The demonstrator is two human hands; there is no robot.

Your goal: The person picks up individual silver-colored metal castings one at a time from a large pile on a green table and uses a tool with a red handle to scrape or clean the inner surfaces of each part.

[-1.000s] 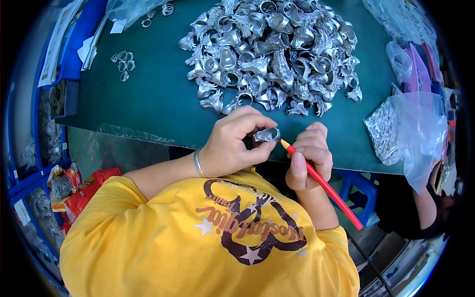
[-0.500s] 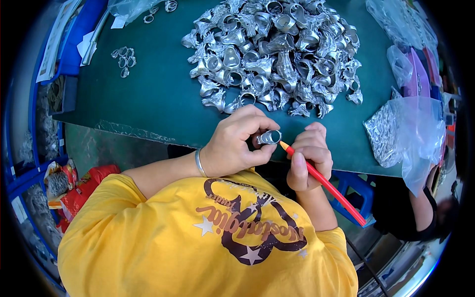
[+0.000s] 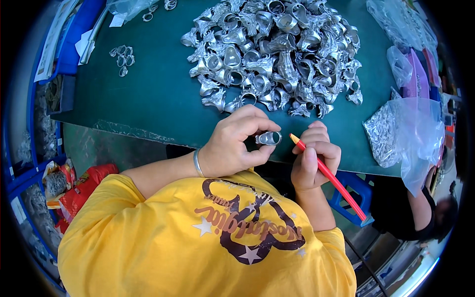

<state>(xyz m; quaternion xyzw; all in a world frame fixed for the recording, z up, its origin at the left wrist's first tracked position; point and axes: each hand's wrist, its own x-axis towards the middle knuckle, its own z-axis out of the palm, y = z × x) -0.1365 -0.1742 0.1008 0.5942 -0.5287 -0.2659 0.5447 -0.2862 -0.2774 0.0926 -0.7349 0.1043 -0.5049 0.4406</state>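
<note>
Between the thumb and fingers of my left hand (image 3: 237,138) is a silver metal ring (image 3: 268,138), its round opening turned to the right. My right hand (image 3: 315,158) grips a red pencil (image 3: 341,189), a slim red stick with a pale pointed tip. That tip is just right of the ring and a small gap parts them. Both hands are held at the near edge of the green table (image 3: 148,99). Beyond them lies a big heap of similar silver rings (image 3: 277,59), many with ornate cast shapes.
A small cluster of rings (image 3: 123,59) lies at the left. On the right are a clear bag of metal pieces (image 3: 385,136) and other plastic bags (image 3: 401,24). A blue stool (image 3: 354,198) stands below the table, near another person's arm (image 3: 422,210).
My right hand has drawn back slightly to the right, taking the pencil tip away from the ring's rim. My left hand keeps its place with the ring.
</note>
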